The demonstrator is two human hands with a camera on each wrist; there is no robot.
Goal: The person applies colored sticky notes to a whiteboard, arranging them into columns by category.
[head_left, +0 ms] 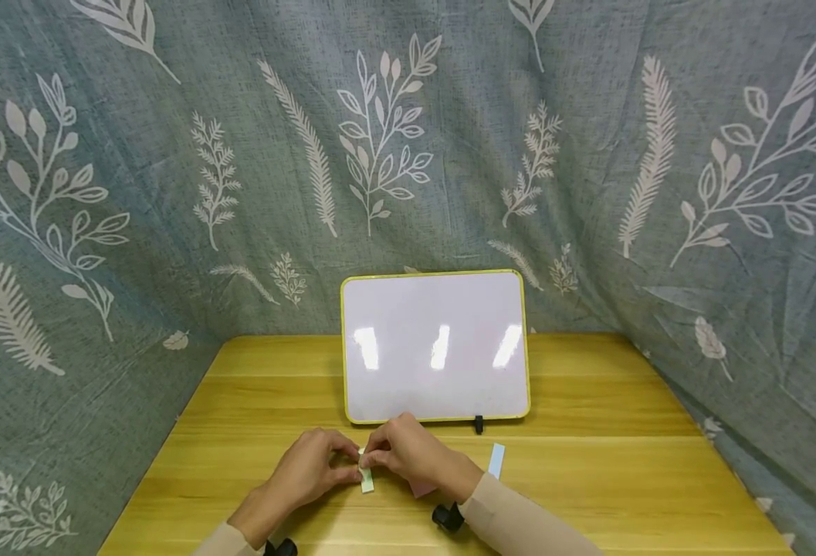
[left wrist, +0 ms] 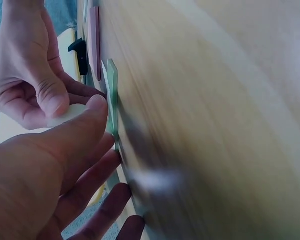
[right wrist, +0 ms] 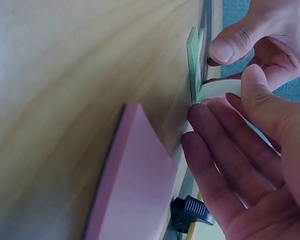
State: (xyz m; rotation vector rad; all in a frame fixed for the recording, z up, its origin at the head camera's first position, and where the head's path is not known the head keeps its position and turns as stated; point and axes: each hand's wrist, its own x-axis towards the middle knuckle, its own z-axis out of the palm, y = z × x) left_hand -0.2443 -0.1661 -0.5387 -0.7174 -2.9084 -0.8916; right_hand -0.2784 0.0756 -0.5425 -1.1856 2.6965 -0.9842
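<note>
At the green strip point(head_left: 367, 483), bent fingers point(head_left: 383, 444)

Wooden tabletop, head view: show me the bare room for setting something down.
Bare: the tabletop between the blue strip and the right edge, and between the left hand and the left edge. Crowded: the middle, before the whiteboard, where that hand and the right hand meet at the pale green strip, with the pink pad close by.

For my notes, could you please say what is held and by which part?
The right hand pinches a pale green strip by its lifted end; whether the left hand grips anything is unclear.
</note>
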